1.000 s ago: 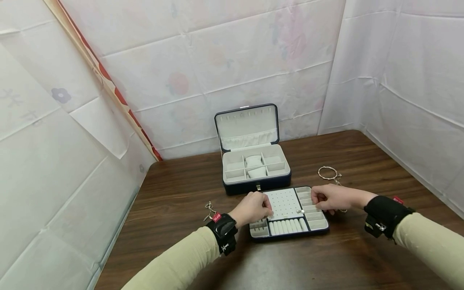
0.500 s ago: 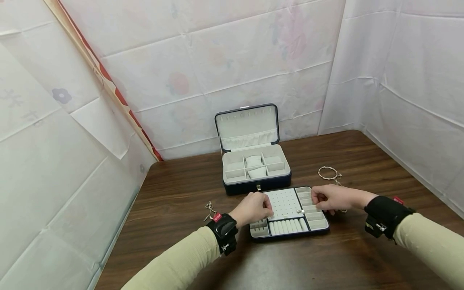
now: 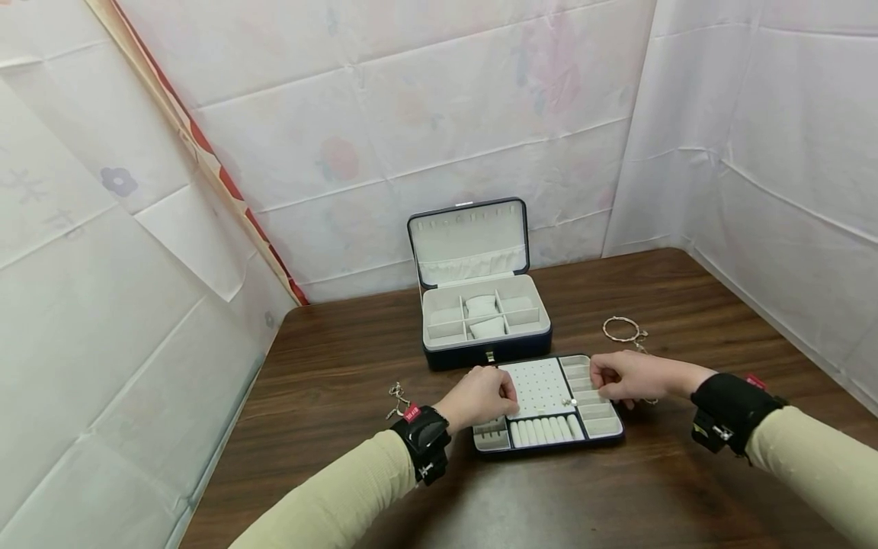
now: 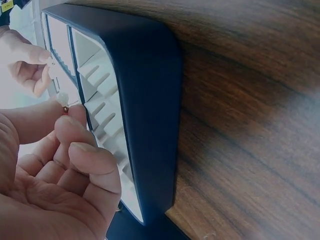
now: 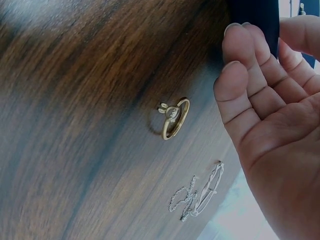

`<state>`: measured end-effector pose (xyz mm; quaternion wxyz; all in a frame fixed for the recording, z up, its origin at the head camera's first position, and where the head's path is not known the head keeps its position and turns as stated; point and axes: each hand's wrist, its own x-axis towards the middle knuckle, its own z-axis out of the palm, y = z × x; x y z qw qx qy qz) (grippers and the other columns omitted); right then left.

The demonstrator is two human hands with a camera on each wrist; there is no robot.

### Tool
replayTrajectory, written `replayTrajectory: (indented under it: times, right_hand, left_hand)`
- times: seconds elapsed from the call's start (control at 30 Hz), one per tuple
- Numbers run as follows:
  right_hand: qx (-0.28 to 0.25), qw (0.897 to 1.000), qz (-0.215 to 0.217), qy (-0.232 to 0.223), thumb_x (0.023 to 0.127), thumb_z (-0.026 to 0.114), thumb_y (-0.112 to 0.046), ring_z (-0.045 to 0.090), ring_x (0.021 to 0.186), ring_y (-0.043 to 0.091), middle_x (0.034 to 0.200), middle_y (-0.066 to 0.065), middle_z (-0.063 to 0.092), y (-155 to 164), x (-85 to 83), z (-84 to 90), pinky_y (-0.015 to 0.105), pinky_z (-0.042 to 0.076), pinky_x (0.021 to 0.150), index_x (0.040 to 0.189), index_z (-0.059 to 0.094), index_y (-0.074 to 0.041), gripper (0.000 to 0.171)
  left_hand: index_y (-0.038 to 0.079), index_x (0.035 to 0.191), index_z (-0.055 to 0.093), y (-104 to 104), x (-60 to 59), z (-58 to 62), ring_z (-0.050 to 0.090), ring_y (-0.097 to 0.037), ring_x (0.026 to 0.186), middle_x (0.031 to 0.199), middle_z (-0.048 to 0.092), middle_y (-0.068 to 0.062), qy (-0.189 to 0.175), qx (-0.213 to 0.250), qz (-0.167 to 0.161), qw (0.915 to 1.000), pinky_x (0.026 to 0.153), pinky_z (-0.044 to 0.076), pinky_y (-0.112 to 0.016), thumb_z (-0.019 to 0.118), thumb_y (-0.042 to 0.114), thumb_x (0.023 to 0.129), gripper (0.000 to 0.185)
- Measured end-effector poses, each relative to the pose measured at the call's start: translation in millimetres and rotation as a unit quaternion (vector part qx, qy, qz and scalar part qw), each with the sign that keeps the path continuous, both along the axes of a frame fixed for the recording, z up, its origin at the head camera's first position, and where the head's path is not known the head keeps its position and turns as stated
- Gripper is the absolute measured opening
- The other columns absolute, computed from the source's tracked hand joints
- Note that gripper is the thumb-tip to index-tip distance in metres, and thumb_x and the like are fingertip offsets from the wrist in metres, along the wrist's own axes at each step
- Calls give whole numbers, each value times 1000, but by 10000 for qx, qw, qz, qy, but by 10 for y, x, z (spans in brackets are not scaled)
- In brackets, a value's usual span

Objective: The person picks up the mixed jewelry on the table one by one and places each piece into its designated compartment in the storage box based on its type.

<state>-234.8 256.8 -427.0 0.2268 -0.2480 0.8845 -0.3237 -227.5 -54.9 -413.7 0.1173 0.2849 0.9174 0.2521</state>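
Note:
A shallow navy jewelry tray (image 3: 549, 450) with white compartments lies on the table between the hands. My left hand (image 3: 480, 396) is over its left part, pinching a small white earring (image 4: 63, 98) with a gold-coloured post between thumb and index finger, at the perforated earring panel (image 3: 538, 381). A pair of small earrings (image 3: 569, 401) sits on that panel's lower right corner. At the tray's right side, my right hand (image 3: 627, 375) grips the edge, thumb over the compartments and the other fingers against the outer wall. The left fingers hide the panel's lower left corner in the head view.
Behind the tray stands an open navy jewelry box (image 3: 487, 354) with two small cushions. A bracelet (image 3: 620, 328) with a chain (image 5: 182, 197) and a gold ring (image 5: 175, 120) lie on the right. Another chain (image 3: 396, 398) lies left. White sheets (image 3: 446, 137) enclose the wooden table (image 3: 329, 358).

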Motion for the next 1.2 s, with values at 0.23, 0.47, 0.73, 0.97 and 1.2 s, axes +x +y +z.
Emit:
replayTrajectory:
  times: [0.23, 0.47, 0.73, 0.97, 1.2]
  right_hand:
    - [-30, 10000, -16, -8, 96, 66, -11, 60, 61, 19, 80, 2, 56, 5, 2, -11, 29, 50, 54, 97, 56, -12, 10]
    - [-36, 10000, -21, -42, 96, 66, -11, 60, 61, 18, 80, 2, 55, 10, -5, -24, 29, 50, 54, 97, 56, -11, 10]
    - [-78, 9999, -26, -62, 95, 65, -10, 60, 61, 18, 79, 2, 56, 10, -9, -25, 29, 50, 53, 96, 56, -11, 9]
    - [-45, 9999, -37, -128, 94, 66, -10, 61, 62, 19, 79, 2, 57, 0, -7, -8, 30, 50, 54, 96, 57, -11, 10]
    - [-102, 9999, -1, -137, 95, 66, -9, 61, 62, 19, 78, 2, 57, 5, -5, -6, 31, 51, 55, 96, 57, -11, 9]
  left_hand:
    - [20, 72, 69, -6, 18, 12, 52, -1, 65, 67, 61, 14, 162, -199, -109, 9996, 65, 44, -20, 78, 11, 85, 18]
    - [20, 72, 69, 9, 17, 7, 53, -1, 67, 67, 61, 15, 293, -346, -123, 9989, 69, 44, -20, 79, 12, 86, 19]
    - [20, 71, 69, 31, 16, -12, 53, 1, 70, 68, 60, 17, 526, -494, -200, 9972, 71, 46, -18, 81, 16, 86, 19]
    - [20, 73, 69, 41, 45, 1, 54, 1, 73, 69, 60, 16, 676, -642, -292, 9952, 73, 47, -19, 81, 19, 87, 19]
    - [20, 74, 68, 40, 55, -9, 54, 1, 72, 70, 60, 16, 646, -610, -247, 9957, 71, 47, -18, 81, 18, 87, 19]
